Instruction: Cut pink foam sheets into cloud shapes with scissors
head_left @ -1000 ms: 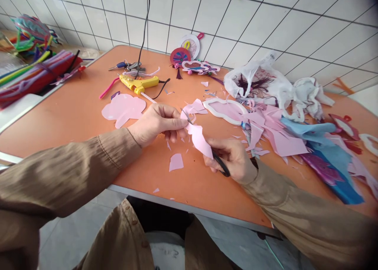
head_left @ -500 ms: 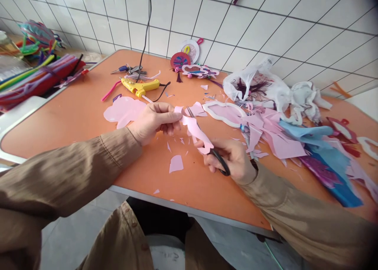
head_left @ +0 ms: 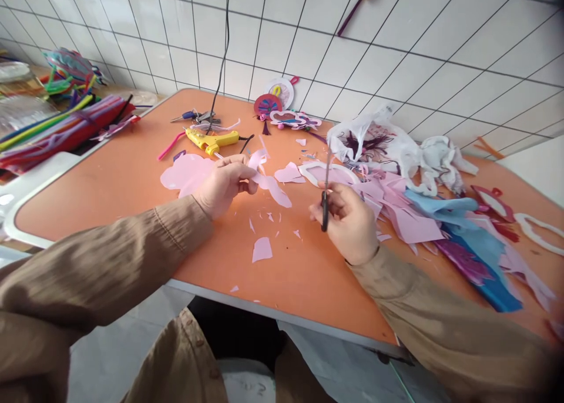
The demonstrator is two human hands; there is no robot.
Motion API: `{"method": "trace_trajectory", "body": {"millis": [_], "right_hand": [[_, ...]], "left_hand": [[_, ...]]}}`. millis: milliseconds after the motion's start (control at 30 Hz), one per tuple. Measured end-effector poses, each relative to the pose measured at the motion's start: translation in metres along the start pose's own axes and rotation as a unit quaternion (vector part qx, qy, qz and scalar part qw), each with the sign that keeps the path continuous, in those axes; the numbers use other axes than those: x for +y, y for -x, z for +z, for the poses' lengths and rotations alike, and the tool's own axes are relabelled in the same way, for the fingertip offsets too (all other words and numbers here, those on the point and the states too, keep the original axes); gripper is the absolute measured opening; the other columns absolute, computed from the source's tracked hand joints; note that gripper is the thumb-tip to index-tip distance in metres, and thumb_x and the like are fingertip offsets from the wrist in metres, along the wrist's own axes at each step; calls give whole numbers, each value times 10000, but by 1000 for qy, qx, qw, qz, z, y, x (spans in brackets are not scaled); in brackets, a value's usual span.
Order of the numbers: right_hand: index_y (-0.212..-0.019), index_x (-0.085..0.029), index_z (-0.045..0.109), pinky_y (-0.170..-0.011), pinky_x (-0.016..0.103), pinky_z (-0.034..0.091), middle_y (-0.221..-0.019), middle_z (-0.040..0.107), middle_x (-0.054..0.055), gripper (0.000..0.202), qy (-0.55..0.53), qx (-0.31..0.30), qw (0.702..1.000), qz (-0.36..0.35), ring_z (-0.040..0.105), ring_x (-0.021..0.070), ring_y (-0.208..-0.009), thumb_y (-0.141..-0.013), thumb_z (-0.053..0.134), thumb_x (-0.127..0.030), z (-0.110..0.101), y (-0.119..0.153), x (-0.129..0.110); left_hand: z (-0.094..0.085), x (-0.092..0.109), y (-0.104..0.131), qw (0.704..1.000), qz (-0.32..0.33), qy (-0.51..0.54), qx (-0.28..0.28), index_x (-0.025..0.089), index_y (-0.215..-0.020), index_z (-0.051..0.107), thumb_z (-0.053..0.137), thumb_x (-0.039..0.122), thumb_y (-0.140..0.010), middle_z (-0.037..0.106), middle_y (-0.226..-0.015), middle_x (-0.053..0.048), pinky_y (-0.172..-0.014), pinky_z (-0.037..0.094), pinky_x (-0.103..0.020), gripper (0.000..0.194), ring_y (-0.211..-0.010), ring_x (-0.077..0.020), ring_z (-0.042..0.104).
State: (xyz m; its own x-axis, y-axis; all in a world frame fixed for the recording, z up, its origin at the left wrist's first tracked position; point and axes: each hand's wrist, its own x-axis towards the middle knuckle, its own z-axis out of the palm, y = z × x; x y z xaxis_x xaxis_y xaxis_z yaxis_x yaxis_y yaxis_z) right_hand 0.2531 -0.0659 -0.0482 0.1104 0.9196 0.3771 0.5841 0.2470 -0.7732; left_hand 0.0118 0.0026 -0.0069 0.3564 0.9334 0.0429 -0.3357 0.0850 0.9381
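Observation:
Pinched in my left hand is a curling strip of pink paper, held above the orange table. My right hand grips black-handled scissors, blades pointing up and away from the strip. Left of my left hand lies a pink cloud-shaped piece. A small pink scrap and tiny offcuts lie below and between the hands. Beyond them are another pink piece and a white-edged cloud frame.
A yellow glue gun with keys behind it sits at the back left. Pipe cleaners are at the far left. White plastic bags, pink paper scraps and blue sheets cover the right side.
The scissors have moved right, away from the pink strip, and now point upward. The strip hangs from my left hand alone and has swung. The view has tilted slightly up.

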Motion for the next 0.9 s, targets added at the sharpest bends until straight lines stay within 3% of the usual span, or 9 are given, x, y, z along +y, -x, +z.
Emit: {"method": "trace_trajectory", "body": {"millis": [67, 167, 267, 433, 567, 700, 833, 900], "right_hand": [[-1065, -226, 591, -630, 395, 574, -726, 708, 18, 424, 86, -10, 996, 5, 705, 240, -656, -820, 699, -554, -1, -8, 4], [-994, -239, 642, -680, 411, 537, -777, 758, 54, 251, 184, -22, 983, -5, 729, 286, -731, -793, 711, -373, -7, -14, 3], [-962, -229, 722, -675, 408, 481, -882, 798, 101, 193, 310, -49, 949, -20, 751, 346, -836, -774, 678, -232, -14, -15, -6], [-960, -235, 780, -617, 385, 414, -926, 815, 118, 182, 442, -131, 887, -21, 744, 361, -843, -835, 670, -307, -18, -19, -25], [-923, -228, 765, -598, 360, 377, -897, 810, 101, 183, 447, -174, 877, -13, 732, 336, -829, -802, 735, -362, -14, -26, -32], [-800, -223, 699, -566, 335, 350, -788, 759, 75, 156, 408, -213, 888, -6, 690, 268, -730, -769, 778, -354, -12, -31, -32], [-968, -204, 682, -570, 318, 399, -717, 695, 22, 279, 320, -236, 917, 23, 661, 224, -670, -734, 811, -282, -15, -35, -35], [-1040, -192, 665, -569, 303, 423, -729, 697, 3, 378, 288, -268, 918, 48, 665, 207, -662, -707, 834, -252, -18, -36, -39]], "left_hand": [[-1, 2, 0, 1000, 1, 13, -19, 184, -470, 517, 645, 202, -566, 595, -597, -31, -598, 472, -277, 161, -584, -128, 549], [-1, 7, 0, 998, 10, 38, -58, 177, -450, 537, 614, 192, -541, 604, -630, -57, -685, 521, -304, 120, -668, -154, 571], [-3, 9, -1, 991, -14, 73, -115, 169, -482, 568, 616, 196, -554, 626, -663, -66, -725, 546, -344, 91, -684, -174, 605], [-12, 8, -5, 979, -69, 64, -183, 172, -521, 541, 633, 242, -558, 671, -650, -99, -667, 549, -377, 122, -620, -213, 658], [-17, 9, -8, 980, -92, 44, -173, 204, -513, 451, 651, 266, -571, 609, -507, -60, -575, 529, -353, 218, -520, -223, 653], [-17, 13, -7, 983, -87, 33, -156, 219, -507, 385, 662, 300, -596, 587, -461, -37, -502, 513, -332, 303, -425, -199, 611], [-16, 14, -5, 983, -81, 39, -162, 214, -502, 396, 693, 296, -603, 586, -440, -23, -420, 467, -279, 325, -348, -159, 555], [-15, 14, -5, 979, -90, 36, -180, 213, -516, 418, 722, 293, -594, 595, -443, -22, -405, 457, -261, 324, -351, -157, 566]]}}
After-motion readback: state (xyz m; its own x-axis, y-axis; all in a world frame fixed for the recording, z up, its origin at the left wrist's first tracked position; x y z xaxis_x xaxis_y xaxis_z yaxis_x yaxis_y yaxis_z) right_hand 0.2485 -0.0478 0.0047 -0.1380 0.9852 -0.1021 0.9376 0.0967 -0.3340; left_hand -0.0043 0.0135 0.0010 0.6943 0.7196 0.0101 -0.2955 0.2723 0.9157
